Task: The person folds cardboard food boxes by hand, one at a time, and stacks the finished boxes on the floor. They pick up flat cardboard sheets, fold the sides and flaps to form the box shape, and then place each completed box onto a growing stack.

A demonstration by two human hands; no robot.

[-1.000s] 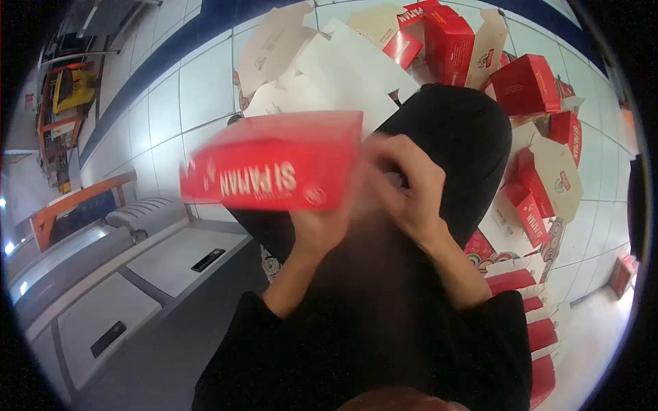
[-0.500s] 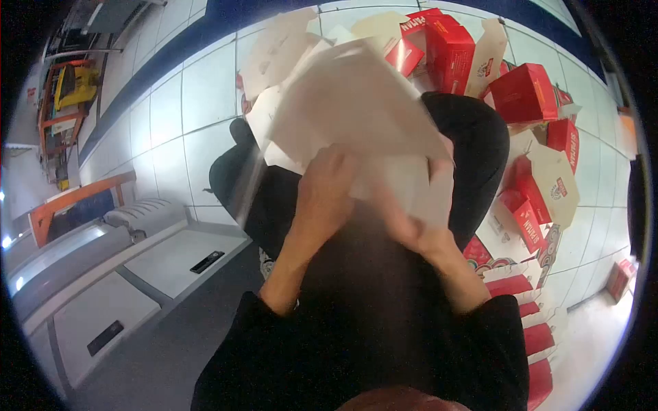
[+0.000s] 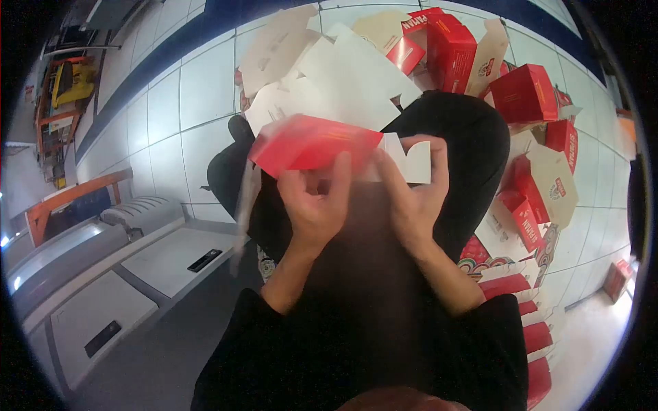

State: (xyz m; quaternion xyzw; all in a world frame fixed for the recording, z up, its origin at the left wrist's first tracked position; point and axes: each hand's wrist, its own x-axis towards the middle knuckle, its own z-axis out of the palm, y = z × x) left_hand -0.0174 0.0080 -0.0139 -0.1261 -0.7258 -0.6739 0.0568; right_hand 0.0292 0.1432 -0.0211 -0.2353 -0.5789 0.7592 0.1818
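Red carton point(image 3: 319, 144) — beyond left hand point(image 3: 314, 214); flap point(image 3: 417, 164) — in right hand point(image 3: 416, 205).

"What sort of place is this?"
"Seemingly a small shop or storeroom — glossy white floor tiles point(image 3: 205, 89), a long grey freezer-like chest point(image 3: 185, 322) with flat white lids point(image 3: 168, 264), and red printed cardboard cartons point(image 3: 524, 96) spread about."

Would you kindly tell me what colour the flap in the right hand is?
The flap is white; the head view shows it best.
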